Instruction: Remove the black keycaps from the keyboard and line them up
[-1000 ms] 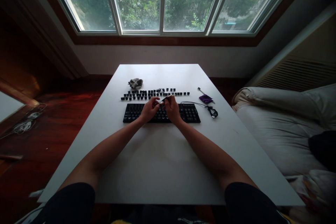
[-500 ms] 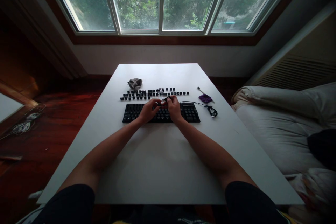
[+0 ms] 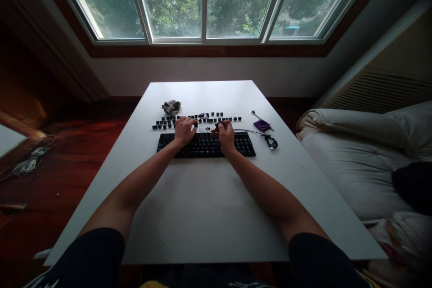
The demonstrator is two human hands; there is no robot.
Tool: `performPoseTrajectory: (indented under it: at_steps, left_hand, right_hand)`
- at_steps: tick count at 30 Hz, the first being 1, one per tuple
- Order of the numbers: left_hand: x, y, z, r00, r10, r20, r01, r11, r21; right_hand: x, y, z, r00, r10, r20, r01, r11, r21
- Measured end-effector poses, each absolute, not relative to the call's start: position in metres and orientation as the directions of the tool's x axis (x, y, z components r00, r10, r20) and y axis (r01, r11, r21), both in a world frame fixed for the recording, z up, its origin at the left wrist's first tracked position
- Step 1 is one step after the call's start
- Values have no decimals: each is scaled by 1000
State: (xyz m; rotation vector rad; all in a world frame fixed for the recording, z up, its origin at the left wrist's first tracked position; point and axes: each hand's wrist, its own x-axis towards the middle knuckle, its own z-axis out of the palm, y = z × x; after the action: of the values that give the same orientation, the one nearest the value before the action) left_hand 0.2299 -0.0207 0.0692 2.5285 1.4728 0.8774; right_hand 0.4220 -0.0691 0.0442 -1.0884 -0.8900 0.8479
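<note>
A black keyboard (image 3: pixel 206 145) lies across the white table, under both of my hands. My left hand (image 3: pixel 184 131) is over its upper left part, close to the rows of loose keycaps, with its fingers closed around a small black keycap (image 3: pixel 195 125). Above the keyboard's upper edge, my right hand (image 3: pixel 227 137) grips a keycap puller (image 3: pixel 220 124), whose thin wire loops point left. Loose black keycaps (image 3: pixel 163 122) stand in rows behind the keyboard, some of them hidden by my left hand.
A crumpled grey cloth (image 3: pixel 171 107) lies at the back left of the table (image 3: pixel 205 216). To the right are a purple pouch (image 3: pixel 262 125), a small brush (image 3: pixel 255 114) and a coiled cable (image 3: pixel 271 141). A couch (image 3: pixel 340 166) stands beside the table's right edge.
My hands have moved apart. The left went up and left toward the loose keycaps with a keycap, while the right stayed near its place with the puller.
</note>
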Motion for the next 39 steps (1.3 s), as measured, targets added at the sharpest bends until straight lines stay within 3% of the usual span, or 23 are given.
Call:
performPoseTrajectory:
  at_steps: [7, 12, 16, 22, 29, 35, 39]
  left_hand:
    - [238, 19, 59, 340, 891, 301, 875, -417, 246]
    - [240, 30, 52, 272, 938, 214, 917, -320, 238]
    - [237, 30, 50, 256, 940, 225, 917, -310, 252]
    - [224, 11, 54, 292, 914, 280, 883, -371, 287]
    - [202, -21, 57, 511, 821, 257, 756, -571, 321]
    - [193, -36, 65, 562, 782, 270, 712, -624, 323]
    - [195, -39, 66, 601, 757, 257, 692, -653, 308]
  right_hand:
    - [421, -71, 43, 375, 910, 174, -116, 232, -966]
    - [422, -71, 44, 366, 916, 165, -149, 233, -961]
    - [422, -71, 44, 327, 929, 176, -120, 225, -967]
    - [423, -71, 47, 167, 954, 248, 155, 223, -962]
    - [414, -73, 56, 24, 950, 310, 436, 269, -859]
    - [411, -63, 67, -115, 961, 252, 536, 274, -799]
    - [413, -56, 78, -292, 927, 233, 591, 367, -718]
